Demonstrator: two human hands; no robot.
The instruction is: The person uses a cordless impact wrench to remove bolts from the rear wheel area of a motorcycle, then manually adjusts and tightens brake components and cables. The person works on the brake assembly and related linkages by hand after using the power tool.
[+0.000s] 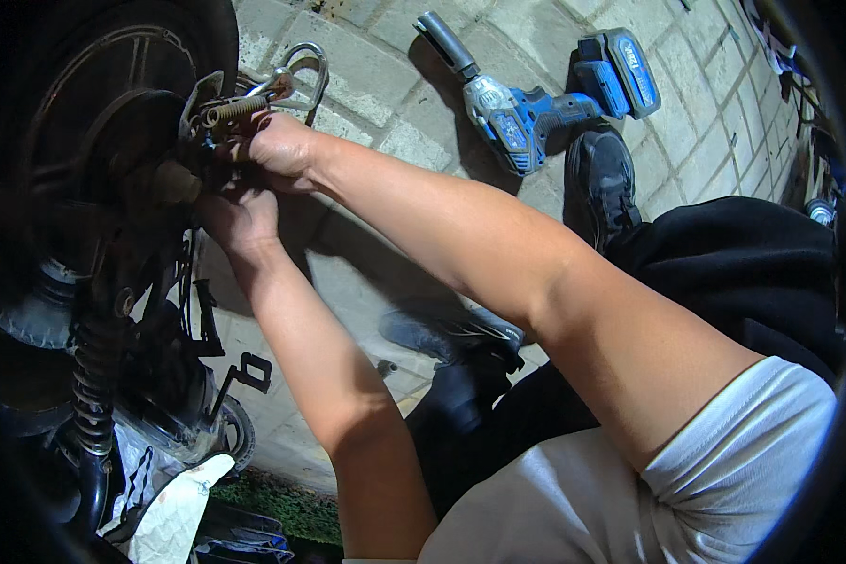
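Wheel [94, 113]: dark, far left.
Spring [235, 110]: at the wheel hub, long axis near level, rising slightly rightward.
Left hand [240, 216]: below the spring; grip hidden, cannot tell.
Right hand [277, 146]: fingers curled against the spring's right end.
Blue power tool [526, 117]: lying on the paving, nose pointing up-left.

Counted at the wheel: one dark wheel [94, 122], with one small coil spring [235, 110] near its hub. Two bare hands there, one left hand [240, 218] and one right hand [277, 143]. Spotted on the paved floor: one blue power driver [526, 117], lying alone. Two dark shoes, one upper shoe [606, 179] and one lower shoe [451, 331]. One coiled shock absorber [92, 381] lower left, plus one white rag [174, 517] beneath it.
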